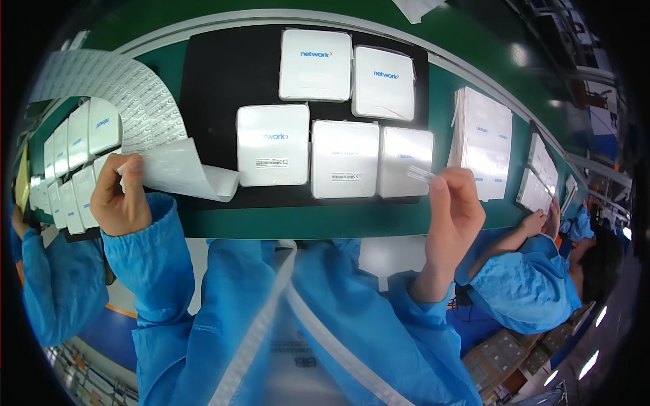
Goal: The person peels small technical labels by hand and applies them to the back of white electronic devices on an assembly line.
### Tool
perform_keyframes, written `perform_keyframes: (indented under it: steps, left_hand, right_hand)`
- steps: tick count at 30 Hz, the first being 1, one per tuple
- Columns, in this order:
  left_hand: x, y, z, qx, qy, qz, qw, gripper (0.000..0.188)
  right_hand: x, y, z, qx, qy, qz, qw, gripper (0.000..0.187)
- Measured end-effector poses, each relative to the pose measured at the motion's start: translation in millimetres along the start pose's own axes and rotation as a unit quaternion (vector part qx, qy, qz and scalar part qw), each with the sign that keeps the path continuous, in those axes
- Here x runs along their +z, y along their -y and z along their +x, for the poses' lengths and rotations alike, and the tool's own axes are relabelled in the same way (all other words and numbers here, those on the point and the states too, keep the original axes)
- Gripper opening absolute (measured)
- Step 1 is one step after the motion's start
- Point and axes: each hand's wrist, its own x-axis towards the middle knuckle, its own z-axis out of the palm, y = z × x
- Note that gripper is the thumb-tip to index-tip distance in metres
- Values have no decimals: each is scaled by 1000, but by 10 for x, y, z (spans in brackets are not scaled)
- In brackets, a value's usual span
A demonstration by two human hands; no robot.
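Note:
My left hand [125, 197] pinches the edge of a long strip of printed labels [150, 108], which curves up and away to the far left. The strip's blank end [179, 166] folds over and hangs onto the black mat [210, 81]. Between the thumb and finger of my right hand [457, 206] is a small clear label [421, 174], raised near the front right white square unit [405, 152]. Several such film-covered units lie on the mat. Small printed labels show on the front left unit [273, 145] and the front middle one [345, 159].
A stack of flat white printed pieces [484, 145] stands right of the mat on the green table [325, 223]. Rows of white units [78, 135] lie at the left. Co-workers in blue sleeves sit on both sides; one at the right handles other white units [539, 172].

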Motion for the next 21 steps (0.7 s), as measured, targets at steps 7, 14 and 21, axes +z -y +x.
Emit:
perform_keyframes:
  steps: [7,14,21]
  left_hand:
    - [151,211,-53,-10,-74,65,995,29]
    - [150,196,-100,-12,-62,130,990,28]
    - [196,172,-87,-25,-93,119,988,29]
  right_hand:
    - [-210,-412,-100,31,17,-80,996,11]
    - [-155,-428,29,19,58,-103,993,12]
    - [-166,-422,62,21,65,-110,992,12]
